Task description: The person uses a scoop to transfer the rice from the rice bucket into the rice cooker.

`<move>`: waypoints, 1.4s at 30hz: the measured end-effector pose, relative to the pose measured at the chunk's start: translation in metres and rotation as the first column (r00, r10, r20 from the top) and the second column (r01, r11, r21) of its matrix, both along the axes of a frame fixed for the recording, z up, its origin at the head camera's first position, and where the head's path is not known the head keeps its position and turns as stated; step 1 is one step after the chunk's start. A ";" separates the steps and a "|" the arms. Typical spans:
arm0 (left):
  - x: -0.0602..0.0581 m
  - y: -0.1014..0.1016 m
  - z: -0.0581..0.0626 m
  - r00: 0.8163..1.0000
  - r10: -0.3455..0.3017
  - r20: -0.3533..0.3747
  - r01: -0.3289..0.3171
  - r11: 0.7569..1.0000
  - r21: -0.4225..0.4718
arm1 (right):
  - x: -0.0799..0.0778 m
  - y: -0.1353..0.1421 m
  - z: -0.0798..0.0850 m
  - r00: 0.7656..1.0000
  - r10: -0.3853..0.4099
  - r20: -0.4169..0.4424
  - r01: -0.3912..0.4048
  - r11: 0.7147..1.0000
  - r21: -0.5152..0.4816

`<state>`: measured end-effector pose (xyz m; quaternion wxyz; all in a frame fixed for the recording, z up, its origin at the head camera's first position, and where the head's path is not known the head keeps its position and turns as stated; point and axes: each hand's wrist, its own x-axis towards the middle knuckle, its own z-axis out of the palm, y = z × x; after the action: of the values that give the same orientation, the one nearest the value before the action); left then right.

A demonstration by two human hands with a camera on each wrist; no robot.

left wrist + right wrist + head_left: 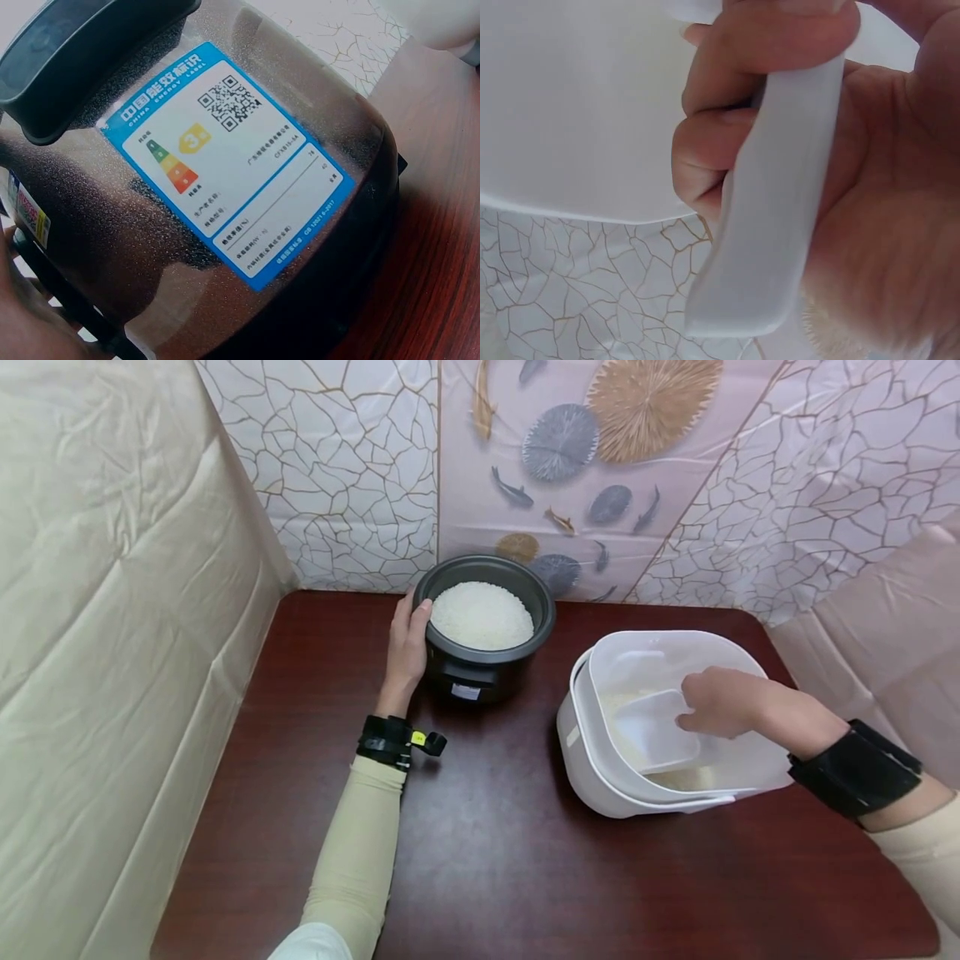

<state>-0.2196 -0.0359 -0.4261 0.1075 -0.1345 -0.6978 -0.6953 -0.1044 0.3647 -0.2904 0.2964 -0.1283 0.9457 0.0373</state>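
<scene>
A dark rice cooker (480,672) stands at the back of the table, its pot holding white rice (483,616) heaped in the middle. My left hand (406,647) grips its left side, thumb at the rim. The left wrist view has the cooker's wall close up with a blue-edged energy label (225,165); part of the hand shows by a side handle (67,292). Inside a white rice bin (592,777) at the right, my right hand (723,700) holds a white scoop (656,731). Its fingers curl round the scoop handle (780,202) in the right wrist view.
Loose rice (686,778) lies at the bottom of the bin. The reddish-brown table (480,860) is bordered by a patterned sheet (360,468) behind and quilted cloth (112,652) on the left.
</scene>
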 end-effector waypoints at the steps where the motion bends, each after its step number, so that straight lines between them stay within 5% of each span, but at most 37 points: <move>1: 0.000 0.000 0.000 1.000 0.000 0.002 0.000 1.000 -0.001 | -0.001 -0.001 0.000 1.000 -0.017 0.017 0.017 1.000 -0.005; 5: 0.004 -0.001 0.005 1.000 -0.006 0.011 0.006 1.000 -0.001 | -0.004 -0.003 0.002 0.996 -0.066 0.057 0.068 0.998 -0.020; 15: 0.005 0.001 0.005 1.000 -0.013 0.018 0.013 1.000 -0.003 | -0.014 -0.002 -0.014 0.997 -0.082 -0.008 0.081 0.992 -0.096; 20: 0.005 0.002 0.005 1.000 -0.013 0.018 0.014 1.000 -0.003 | -0.022 0.001 -0.030 0.994 0.000 -0.112 -0.016 0.990 -0.143; 25: 0.004 0.000 0.006 1.000 -0.009 0.006 0.009 1.000 -0.002 | -0.031 0.001 -0.036 0.967 0.094 -0.236 -0.130 0.981 -0.142; 35: 0.001 0.001 0.007 1.000 0.017 -0.008 -0.017 1.000 -0.004 | -0.045 0.004 -0.038 0.954 0.141 -0.263 -0.188 0.969 -0.163; 42: 0.002 0.002 0.005 1.000 -0.001 0.001 0.001 1.000 -0.012 | -0.050 0.006 -0.038 0.968 0.142 -0.209 -0.177 0.971 -0.162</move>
<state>-0.2180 -0.0340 -0.4213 0.1059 -0.1351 -0.7020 -0.6912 -0.1540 0.3707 -0.3280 0.1852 -0.2259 0.9563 -0.0116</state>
